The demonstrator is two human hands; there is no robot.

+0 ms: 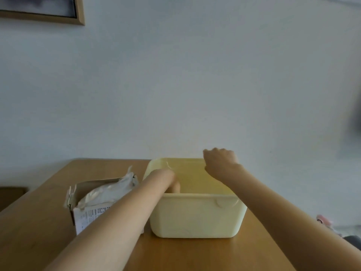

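Note:
A pale yellow plastic tub (195, 218) stands on the wooden table (39, 231) in front of me. My left hand (174, 187) reaches down inside the tub; its near wall hides the fingers and whatever lies in there. My right hand (220, 163) grips the tub's far right rim, fingers curled over the edge. Both bare forearms come in from the bottom of the view.
An open cardboard box (88, 214) with a crumpled silvery plastic bag (109, 190) in it stands just left of the tub, under my left forearm. A white wall rises right behind the table's far edge. A framed picture (43, 8) hangs top left.

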